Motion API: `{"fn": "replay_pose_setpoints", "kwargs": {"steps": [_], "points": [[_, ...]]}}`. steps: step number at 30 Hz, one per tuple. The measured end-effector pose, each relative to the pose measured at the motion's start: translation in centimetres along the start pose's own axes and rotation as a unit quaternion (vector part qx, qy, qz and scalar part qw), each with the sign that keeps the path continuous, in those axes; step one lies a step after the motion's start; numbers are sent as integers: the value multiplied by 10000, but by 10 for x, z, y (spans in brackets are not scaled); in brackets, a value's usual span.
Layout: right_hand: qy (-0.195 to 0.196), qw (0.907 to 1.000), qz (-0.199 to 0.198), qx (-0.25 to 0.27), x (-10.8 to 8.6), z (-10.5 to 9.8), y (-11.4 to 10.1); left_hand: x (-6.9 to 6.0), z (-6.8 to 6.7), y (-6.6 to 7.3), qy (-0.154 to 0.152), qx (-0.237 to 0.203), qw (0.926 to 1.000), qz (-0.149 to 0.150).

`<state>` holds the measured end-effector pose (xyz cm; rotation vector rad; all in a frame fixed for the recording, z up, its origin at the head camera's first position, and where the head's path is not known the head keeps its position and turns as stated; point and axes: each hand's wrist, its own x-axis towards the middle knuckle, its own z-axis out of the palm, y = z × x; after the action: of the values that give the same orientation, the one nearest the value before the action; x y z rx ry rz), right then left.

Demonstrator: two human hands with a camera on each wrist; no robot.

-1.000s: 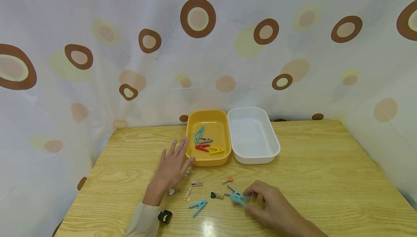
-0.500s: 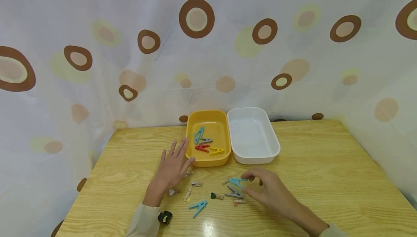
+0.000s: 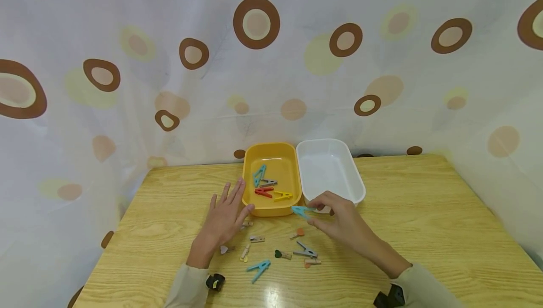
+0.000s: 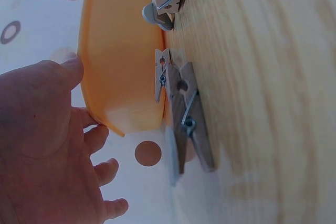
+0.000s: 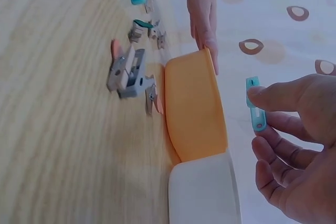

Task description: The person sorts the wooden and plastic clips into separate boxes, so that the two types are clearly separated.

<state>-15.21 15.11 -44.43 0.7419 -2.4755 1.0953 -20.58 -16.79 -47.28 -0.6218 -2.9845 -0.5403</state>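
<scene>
Between thumb and fingertips, my right hand (image 3: 341, 218) pinches a light blue plastic clothespin (image 3: 301, 211). It is held in the air by the near corner where the two bins meet, as the right wrist view also shows the blue clothespin (image 5: 255, 103) above the rims. My left hand (image 3: 222, 218) rests with spread fingers against the left side of the yellow bin (image 3: 271, 211), thumb at its near rim. Inside that bin lie a blue, a grey, a red clothespin (image 3: 264, 192) and a yellow clothespin (image 3: 283, 196).
A white bin (image 3: 328, 176) stands right of the yellow one. On the table in front lie another blue clothespin (image 3: 259, 270), a grey clothespin (image 3: 305, 250) and several small wooden clothespins (image 3: 283, 255) with coloured hearts. A patterned curtain (image 3: 271, 77) hangs behind.
My right hand has lifted the blue clothespin from beside the grey one and carried it forward and slightly left to the bins. My left hand has stayed in place.
</scene>
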Motion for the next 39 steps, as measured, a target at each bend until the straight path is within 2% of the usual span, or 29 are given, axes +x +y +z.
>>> {"fn": "replay_pose_setpoints", "kwargs": {"steps": [10,18,25,39], "points": [[82,9998,84,-142,28,7,10,0,-2,0,-70,-64,10000,16],[9,9991,404,-120,49,17,20,0,-1,0,-34,-68,10000,31],[7,9990,414,-154,63,29,28,0,1,-1,3,13,10000,29],[-332,9966,576,-488,87,43,39,-1,-1,0,57,32,10000,74]]}}
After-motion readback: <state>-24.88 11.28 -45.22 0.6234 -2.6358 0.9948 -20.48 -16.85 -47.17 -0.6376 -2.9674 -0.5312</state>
